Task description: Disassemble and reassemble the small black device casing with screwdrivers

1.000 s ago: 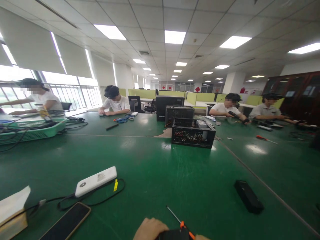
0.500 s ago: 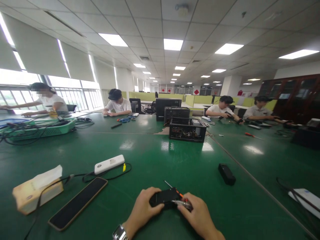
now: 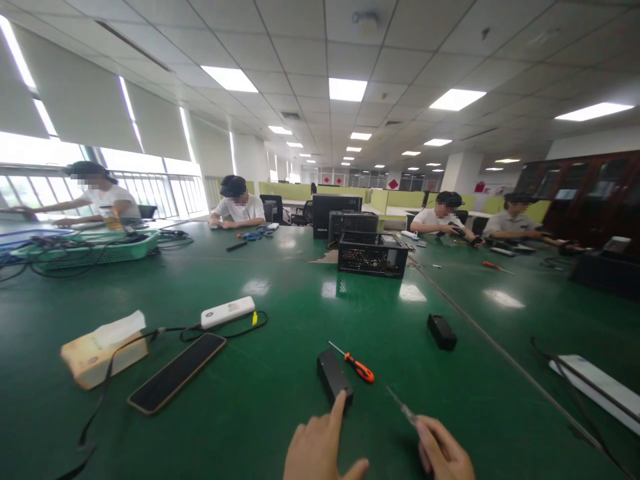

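A black oblong box point(image 3: 331, 375) lies on the green table in front of me. My left hand point(image 3: 320, 443) touches its near end with the outstretched index finger, thumb spread away and the other fingers bent. To the right, my right hand point(image 3: 443, 450) grips a slim, pointed, silvery tool point(image 3: 407, 413), its tip directed up and left; its exact kind is unclear. An orange-and-black screwdriver point(image 3: 359, 367) rests just beyond the box's right side, its shaft pointing up-left.
Left are a tissue pack point(image 3: 103, 353), a phone point(image 3: 177, 373) and a white power strip point(image 3: 227, 312) with black cable. A second black box point(image 3: 442, 331) sits right. Farther off stand an opened computer case point(image 3: 373, 257) and a green basket point(image 3: 95, 252); several people work around the table.
The black box has gone from between both hands onto the table. My left hand has let go, one finger touching it. My right hand has moved right and down with the silvery tool.
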Demonstrator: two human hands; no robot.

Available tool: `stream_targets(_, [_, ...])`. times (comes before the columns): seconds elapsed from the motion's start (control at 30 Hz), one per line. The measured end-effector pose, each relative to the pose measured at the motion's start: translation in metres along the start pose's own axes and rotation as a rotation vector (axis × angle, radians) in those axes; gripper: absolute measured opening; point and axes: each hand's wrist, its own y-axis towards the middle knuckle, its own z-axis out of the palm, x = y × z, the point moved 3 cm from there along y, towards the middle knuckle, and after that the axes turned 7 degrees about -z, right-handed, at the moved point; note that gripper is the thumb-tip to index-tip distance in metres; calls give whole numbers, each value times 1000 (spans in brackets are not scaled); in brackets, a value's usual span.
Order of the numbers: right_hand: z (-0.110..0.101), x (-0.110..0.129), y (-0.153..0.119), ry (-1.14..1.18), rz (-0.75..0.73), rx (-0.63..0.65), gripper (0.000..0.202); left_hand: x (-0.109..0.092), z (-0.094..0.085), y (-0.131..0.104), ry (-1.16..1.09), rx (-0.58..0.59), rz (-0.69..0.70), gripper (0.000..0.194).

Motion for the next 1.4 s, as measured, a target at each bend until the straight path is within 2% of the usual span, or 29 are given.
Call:
stream_targets(0.07, [-5, -1, 1, 61, 24, -41, 49, -7, -11, 3, -58, -100, 100, 66])
stream_targets(0.13, [-6, 3, 4, 130, 15, -50, 47, -11, -30, 18, -90, -149, 289, 57])
stream_targets(0.2, [-5, 8, 5, 219, 23, -31, 43, -10, -46, 39, -37, -85, 449, 68])
stream_targets(0.27, [-3, 12, 6, 310, 51, 22, 40, -9, -56, 59, 50, 43, 585, 76])
stream_targets(0.33, [1, 14, 6, 357, 70, 106, 39, -5, -61, 71, 95, 104, 678, 65])
stream_targets(0.43, [7, 15, 5, 318, 69, 215, 38, 6, -62, 76, 88, 87, 646, 49])
stream_targets(0.6, [20, 22, 4, 144, 31, 289, 37, 33, -51, 64, -153, 85, 458, 44])
stream_targets(0.7, [25, 29, 2, 49, -13, 378, 35, 41, -45, 59, -240, 46, 421, 40])
stream_targets(0.8, [26, 30, 1, -30, -47, 447, 33, 41, -44, 59, -272, 64, 440, 43])
stream_targets(1.03, [27, 20, 5, -121, -51, 507, 34, 42, -51, 63, -289, 132, 516, 45])
stream_targets(1.27, [22, 22, 3, -121, -131, 448, 29, 42, -49, 66, -297, 150, 568, 45])
stream_targets(1.4, [23, 28, 1, -84, -151, 470, 26, 42, -49, 67, -279, 150, 561, 45])
